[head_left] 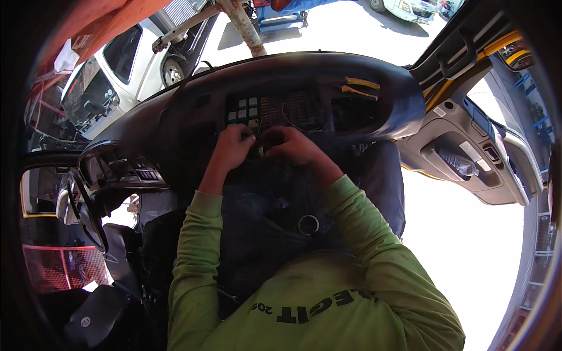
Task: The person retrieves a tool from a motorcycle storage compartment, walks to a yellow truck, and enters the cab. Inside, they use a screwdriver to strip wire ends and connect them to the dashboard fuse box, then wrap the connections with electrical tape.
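Note:
Both hands are close together at the lower edge of an open fuse and relay panel (291, 108) in the dark dashboard. My left hand (233, 147) is closed, its thumb and fingers pinched just below a block of pale square relays (242, 110). My right hand (294, 146) curls in beside it, fingers bent toward the left fingertips. What the fingers hold is too small and dark to make out. A small pale ring-shaped piece (261, 151) shows under the right fingers. Thin wire loops over the panel. On my lap lies a round ring, like a tape roll (308, 224).
Yellow-handled pliers (362, 88) rest on the dashboard at the right. The cab door (468, 152) hangs open to the right, a clear plastic bottle (459, 162) in its pocket. At left are the instrument cluster (123, 164) and the steering wheel (88, 210). Vehicles stand outside.

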The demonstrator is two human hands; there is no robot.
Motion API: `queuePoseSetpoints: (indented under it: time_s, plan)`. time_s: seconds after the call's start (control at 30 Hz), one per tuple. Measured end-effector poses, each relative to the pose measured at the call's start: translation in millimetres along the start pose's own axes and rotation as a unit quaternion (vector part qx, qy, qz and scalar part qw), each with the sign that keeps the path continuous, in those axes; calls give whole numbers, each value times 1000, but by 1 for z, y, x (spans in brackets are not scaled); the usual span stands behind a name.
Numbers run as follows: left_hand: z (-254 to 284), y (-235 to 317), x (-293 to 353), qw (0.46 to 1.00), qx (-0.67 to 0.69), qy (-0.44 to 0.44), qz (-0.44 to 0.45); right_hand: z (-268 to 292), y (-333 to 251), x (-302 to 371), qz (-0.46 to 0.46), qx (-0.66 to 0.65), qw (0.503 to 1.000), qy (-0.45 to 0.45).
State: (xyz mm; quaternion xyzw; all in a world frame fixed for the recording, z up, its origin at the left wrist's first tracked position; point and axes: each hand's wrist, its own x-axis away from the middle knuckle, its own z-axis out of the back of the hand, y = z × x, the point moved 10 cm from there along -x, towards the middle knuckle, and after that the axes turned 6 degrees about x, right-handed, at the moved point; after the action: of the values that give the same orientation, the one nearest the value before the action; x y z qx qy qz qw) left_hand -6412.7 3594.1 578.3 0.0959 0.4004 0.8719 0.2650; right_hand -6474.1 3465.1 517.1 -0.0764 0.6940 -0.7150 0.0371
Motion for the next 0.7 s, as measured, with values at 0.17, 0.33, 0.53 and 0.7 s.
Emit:
queuePoseSetpoints:
  time_s: [0.17,0.33,0.53,0.7]
  plan:
    - [9,-15,-6,997,65,4,50,-14,2,-3,16,-52,998,19]
    - [9,-20,-6,995,90,27,41,-18,0,4,-21,-79,996,38]
    - [0,-28,-5,989,143,21,41,-11,-1,-13,32,1,999,43]
    - [7,-27,-5,993,86,68,41,-16,10,-15,-9,-178,984,9]
